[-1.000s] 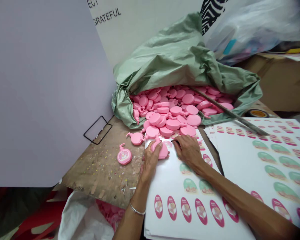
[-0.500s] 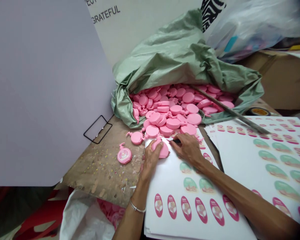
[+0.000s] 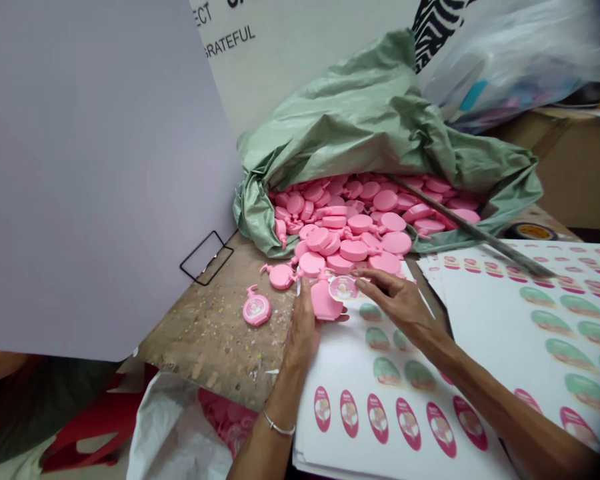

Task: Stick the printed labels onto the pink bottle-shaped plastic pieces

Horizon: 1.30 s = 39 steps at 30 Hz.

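Observation:
A pink toy pump bottle (image 3: 325,303) is gripped in my left hand (image 3: 305,330), its plain face turned up and its spout pointing away. My right hand (image 3: 403,300) pinches the right edge of a round pink-and-white sticker (image 3: 341,288), which overlaps the upper right of the bottle's face. Whether the sticker touches the bottle I cannot tell. Beneath both hands lies a stack of printed sticker sheets (image 3: 340,360) with green and magenta designs. A bottle with a round sticker on its front (image 3: 257,309) rests on the worn table (image 3: 205,340) to the left.
Many plain pink bottles (image 3: 355,250) spill from a green sack (image 3: 340,120) at the back. A long thin strip (image 3: 480,233) leans from the sack onto more sticker sheets (image 3: 485,313) at right. A black wire frame (image 3: 207,259) stands left, beside a pale panel (image 3: 105,167).
A round sticker now shows in my right fingers, over the bottle's edge; a small dark object showed there before. The bottle is tilted more upright in my left hand. The view has shifted slightly.

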Motion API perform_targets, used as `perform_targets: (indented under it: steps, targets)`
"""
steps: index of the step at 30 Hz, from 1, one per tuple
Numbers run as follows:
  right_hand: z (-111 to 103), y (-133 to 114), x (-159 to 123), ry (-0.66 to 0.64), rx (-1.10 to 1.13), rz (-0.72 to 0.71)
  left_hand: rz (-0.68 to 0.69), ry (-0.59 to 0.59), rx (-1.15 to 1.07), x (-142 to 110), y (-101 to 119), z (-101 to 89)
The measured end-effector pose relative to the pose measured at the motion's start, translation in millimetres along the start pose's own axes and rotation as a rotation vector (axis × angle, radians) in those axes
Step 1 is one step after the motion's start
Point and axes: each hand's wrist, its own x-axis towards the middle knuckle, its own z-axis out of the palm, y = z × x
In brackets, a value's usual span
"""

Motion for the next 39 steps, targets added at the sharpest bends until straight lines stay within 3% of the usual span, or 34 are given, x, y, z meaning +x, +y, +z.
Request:
perform_targets:
  steps: [6, 11, 39]
  targets:
    - [8.6, -25.1, -26.2, 0.032, -0.033, -0.150, -0.035, -0.037, -0.039, -20.0, 5.2, 5.7]
    - [11.0, -35.7, -35.5, 0.061, -0.037, -0.179, -0.036, -0.029, -0.078, -28.4, 4.4, 9.2]
    - [11.7, -28.9, -36.6, 0.100, -0.097, -0.320, -0.076, -0.043, -0.175, -29.4, 3.8, 16.2]
